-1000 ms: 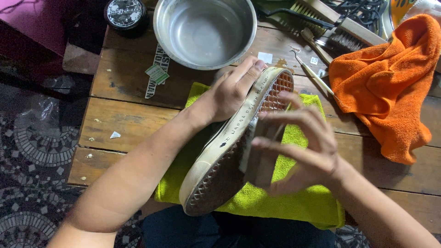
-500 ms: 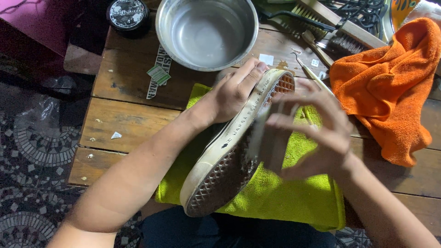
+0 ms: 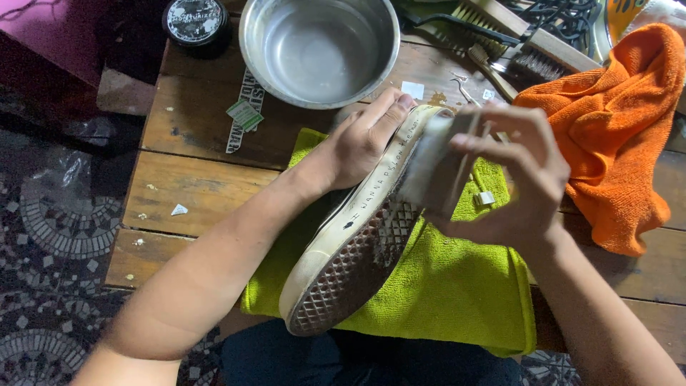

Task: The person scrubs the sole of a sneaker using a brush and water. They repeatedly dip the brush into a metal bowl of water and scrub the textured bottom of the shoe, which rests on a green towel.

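A sneaker [image 3: 357,250] lies sole-up and tilted on a lime-green towel [image 3: 457,286]. It has a brown waffle sole and a cream rubber sidewall with dark writing. My left hand [image 3: 361,143] grips its far end and upper side. My right hand [image 3: 511,179] holds a pale brush [image 3: 436,168] pressed against the far part of the sole. The brush is motion-blurred. The shoe's upper is hidden underneath.
A steel bowl [image 3: 319,46] stands at the back of the wooden table [image 3: 186,186]. An orange cloth [image 3: 614,136] lies at the right, wooden brushes [image 3: 514,39] behind it. A round black tin [image 3: 194,23] sits at the back left. Paper scraps dot the planks. Patterned floor shows at the left.
My right hand has slid the brush along the sole from near the middle up toward the far end. My left hand keeps its hold on the shoe.
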